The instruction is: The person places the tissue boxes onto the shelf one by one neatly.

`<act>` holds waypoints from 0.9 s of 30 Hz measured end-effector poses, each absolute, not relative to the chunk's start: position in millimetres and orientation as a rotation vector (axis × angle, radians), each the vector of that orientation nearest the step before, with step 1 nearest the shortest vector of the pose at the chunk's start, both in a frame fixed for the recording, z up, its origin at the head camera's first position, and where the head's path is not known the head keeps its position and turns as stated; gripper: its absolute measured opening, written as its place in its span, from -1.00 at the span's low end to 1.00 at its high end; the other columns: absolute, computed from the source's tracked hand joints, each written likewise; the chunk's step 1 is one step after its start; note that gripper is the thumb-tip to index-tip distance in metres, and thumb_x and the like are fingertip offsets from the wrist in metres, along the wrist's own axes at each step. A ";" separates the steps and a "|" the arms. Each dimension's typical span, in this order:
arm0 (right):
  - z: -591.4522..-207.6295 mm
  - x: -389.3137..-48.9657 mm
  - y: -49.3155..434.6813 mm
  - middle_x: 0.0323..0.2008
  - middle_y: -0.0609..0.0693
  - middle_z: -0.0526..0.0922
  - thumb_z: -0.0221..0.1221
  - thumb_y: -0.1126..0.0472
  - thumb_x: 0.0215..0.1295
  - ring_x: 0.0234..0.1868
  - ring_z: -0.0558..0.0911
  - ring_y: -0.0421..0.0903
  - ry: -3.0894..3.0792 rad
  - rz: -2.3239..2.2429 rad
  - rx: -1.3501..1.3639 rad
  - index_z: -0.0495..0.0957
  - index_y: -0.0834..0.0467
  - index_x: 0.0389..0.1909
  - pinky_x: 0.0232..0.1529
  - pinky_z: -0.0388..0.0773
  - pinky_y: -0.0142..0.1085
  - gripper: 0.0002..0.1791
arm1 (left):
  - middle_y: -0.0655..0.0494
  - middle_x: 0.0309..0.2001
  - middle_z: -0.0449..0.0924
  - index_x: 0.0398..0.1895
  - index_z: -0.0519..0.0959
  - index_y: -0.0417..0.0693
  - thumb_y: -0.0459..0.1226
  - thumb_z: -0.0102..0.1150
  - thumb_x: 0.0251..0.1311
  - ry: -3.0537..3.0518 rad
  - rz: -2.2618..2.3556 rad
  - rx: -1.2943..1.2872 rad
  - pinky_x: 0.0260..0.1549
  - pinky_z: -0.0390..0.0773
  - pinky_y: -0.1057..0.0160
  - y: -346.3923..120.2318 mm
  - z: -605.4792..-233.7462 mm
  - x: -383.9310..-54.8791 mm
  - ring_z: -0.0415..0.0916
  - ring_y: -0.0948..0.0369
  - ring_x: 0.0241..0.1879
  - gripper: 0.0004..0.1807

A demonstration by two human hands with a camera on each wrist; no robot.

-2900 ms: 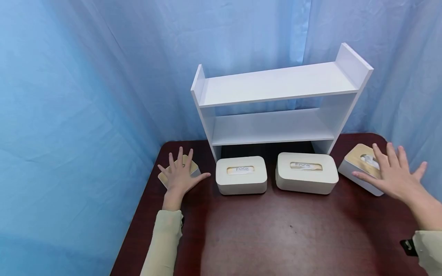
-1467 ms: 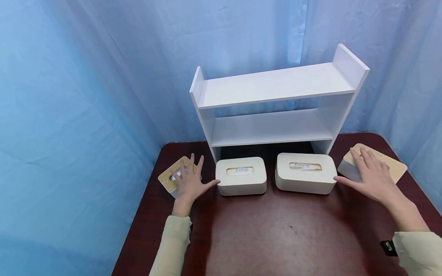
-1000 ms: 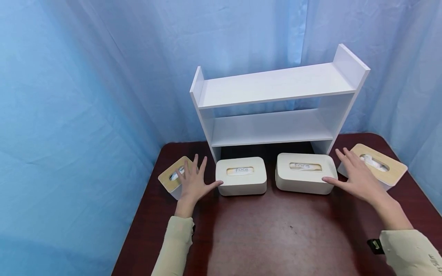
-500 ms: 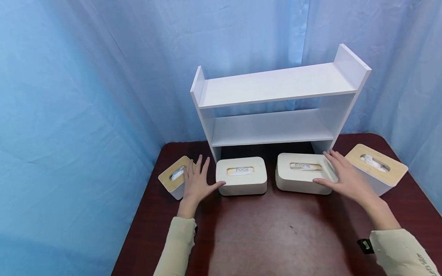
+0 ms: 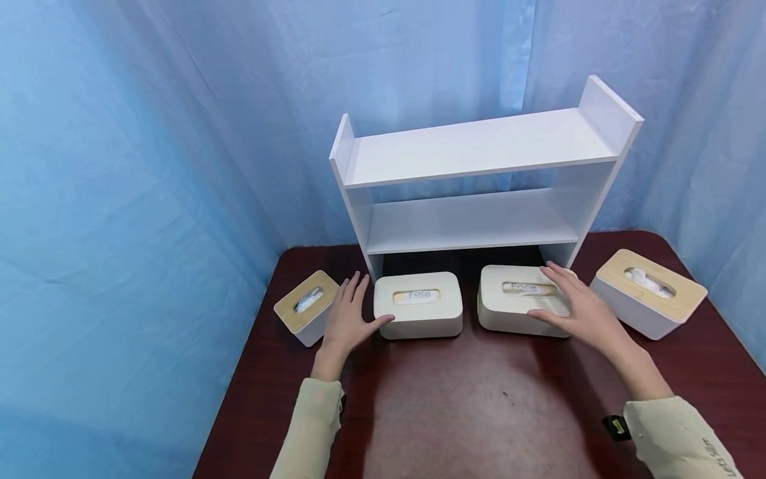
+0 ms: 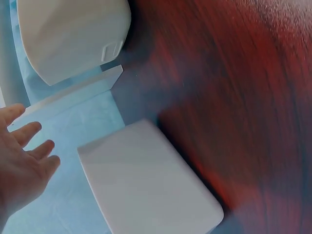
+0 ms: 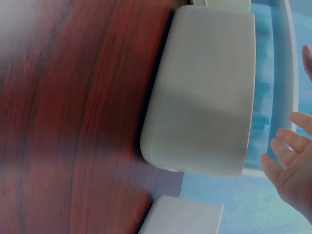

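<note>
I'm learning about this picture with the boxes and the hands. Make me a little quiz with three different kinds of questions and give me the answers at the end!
1. How many tissue boxes are on the table?

2. What stands behind the two middle boxes?
A) a lamp
B) a white shelf
C) a potted plant

3. True or false: the right hand is holding nothing.

Key:
1. Four.
2. B.
3. True: its fingers and thumb are spread apart, with nothing gripped between them.
</note>
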State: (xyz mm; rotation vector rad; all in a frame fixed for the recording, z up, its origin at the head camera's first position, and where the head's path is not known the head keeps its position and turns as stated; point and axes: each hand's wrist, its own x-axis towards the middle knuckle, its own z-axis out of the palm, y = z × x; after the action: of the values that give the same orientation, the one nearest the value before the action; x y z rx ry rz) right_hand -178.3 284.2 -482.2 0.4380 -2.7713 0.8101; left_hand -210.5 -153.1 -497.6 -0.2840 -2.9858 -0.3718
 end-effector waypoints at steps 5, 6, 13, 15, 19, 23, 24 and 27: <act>-484.5 -177.0 273.2 0.42 0.12 0.16 0.38 -0.10 -0.01 0.33 0.23 0.25 -2.760 0.878 0.450 0.14 -0.02 0.43 0.06 0.27 0.26 -0.03 | 0.06 0.47 0.00 0.48 0.02 0.16 0.42 0.10 -0.10 -2.951 -0.521 -0.293 0.35 0.12 -0.06 -151.2 -500.3 -208.5 -0.03 0.04 0.44 0.10; -484.8 -176.6 271.0 0.42 0.11 0.16 0.37 -0.10 0.00 0.33 0.22 0.25 -2.756 0.895 0.451 0.15 -0.02 0.43 0.07 0.27 0.26 -0.04 | 0.05 0.47 0.01 0.48 0.03 0.15 0.42 0.10 -0.10 -2.941 -0.536 -0.300 0.35 0.14 -0.06 -151.0 -500.9 -208.1 -0.01 0.04 0.43 0.10; -487.8 -176.5 257.0 0.37 0.12 0.25 0.39 -0.06 0.00 0.34 0.24 0.20 -2.699 0.951 0.474 0.23 0.05 0.38 0.13 0.25 0.21 -0.09 | 0.04 0.45 0.06 0.45 0.11 0.08 0.37 0.16 -0.09 -2.893 -0.662 -0.342 0.29 0.23 -0.07 -149.3 -504.3 -204.2 0.08 0.03 0.40 0.07; -489.4 -176.5 252.5 0.35 0.14 0.28 0.40 -0.03 -0.01 0.32 0.26 0.21 -2.682 0.972 0.480 0.25 0.05 0.37 0.13 0.24 0.21 -0.11 | 0.04 0.45 0.07 0.45 0.11 0.07 0.36 0.17 -0.09 -2.891 -0.682 -0.345 0.28 0.25 -0.06 -148.8 -505.7 -203.2 0.09 0.04 0.40 0.07; -493.6 -176.7 242.9 0.32 0.13 0.33 0.41 0.00 -0.02 0.31 0.29 0.20 -2.645 1.042 0.482 0.28 0.05 0.35 0.17 0.24 0.18 -0.13 | 0.04 0.44 0.08 0.45 0.11 0.05 0.35 0.19 -0.09 -2.888 -0.711 -0.344 0.27 0.27 -0.05 -147.2 -509.3 -202.5 0.11 0.05 0.39 0.07; -498.7 -176.0 233.7 0.30 0.07 0.37 0.42 0.04 -0.02 0.31 0.33 0.13 -2.605 1.085 0.503 0.30 0.07 0.34 0.28 0.25 -0.22 -0.15 | 0.04 0.44 0.10 0.45 0.10 0.01 0.31 0.22 -0.07 -2.886 -0.753 -0.334 0.27 0.28 -0.03 -146.0 -513.7 -201.5 0.12 0.07 0.39 0.07; -499.8 -175.5 231.4 0.30 0.06 0.38 0.42 0.05 -0.02 0.30 0.34 0.11 -2.593 1.093 0.514 0.31 0.08 0.33 0.28 0.23 -0.37 -0.15 | 0.04 0.44 0.10 0.46 0.09 0.00 0.30 0.22 -0.07 -2.889 -0.763 -0.326 0.28 0.28 -0.01 -145.5 -514.4 -201.0 0.13 0.08 0.39 0.07; -502.9 -174.0 225.0 0.28 0.06 0.39 0.43 0.08 -0.03 0.28 0.36 0.10 -2.557 1.122 0.539 0.33 0.11 0.32 0.18 0.06 -0.71 -0.16 | 0.02 0.43 0.11 0.47 0.06 0.01 0.29 0.24 -0.07 -2.898 -0.810 -0.298 0.29 0.27 0.01 -144.9 -517.7 -200.2 0.13 0.10 0.39 0.08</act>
State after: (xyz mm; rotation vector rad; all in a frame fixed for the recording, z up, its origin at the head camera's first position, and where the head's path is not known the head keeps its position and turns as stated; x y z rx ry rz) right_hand -174.0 225.0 -502.9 0.5391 -2.5572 1.1218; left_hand -200.2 -144.9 -517.7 -0.2980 -2.8979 -0.8104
